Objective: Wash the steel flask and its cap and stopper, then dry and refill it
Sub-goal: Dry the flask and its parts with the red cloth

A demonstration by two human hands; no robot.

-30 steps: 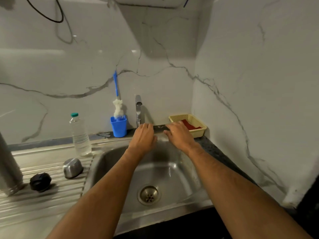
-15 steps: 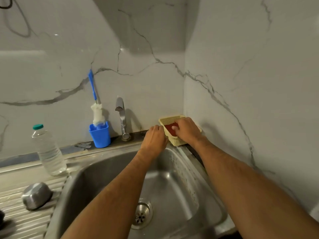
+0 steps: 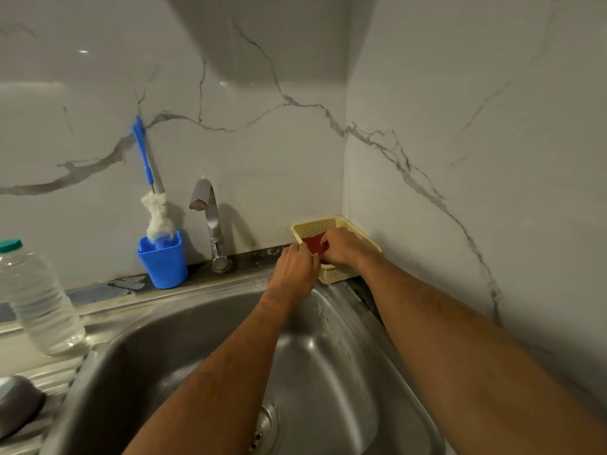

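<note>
Steel flask: it was not in view at this moment; only its cap [image 3: 16,402], a rounded steel piece, lay on the draining board at the lower left edge.
Stopper: not visible.
Right hand [image 3: 343,246]: it was inside the yellow basket [image 3: 335,275] in the corner, with the fingers curled onto the red scrub pad [image 3: 313,244]; it seemed to pinch the pad, but a firm grip could not be confirmed.
Left hand [image 3: 294,269]: it was at the near-left edge of the basket, fingertips touching the rim or the pad; the fingers were bent, and I cannot tell if they held anything.
Step in hand: by my judgement, fetching the scrubber, so washing itself was not yet begun.
Next move: it probably called for lifting the pad out, then turning left to the flask parts and opening the tap [image 3: 205,205], which was dry.
Nearby: a bottle brush [image 3: 157,211] stood in a blue cup [image 3: 162,262], and a plastic water bottle [image 3: 36,300] stood beside the sink [image 3: 197,339].
</note>
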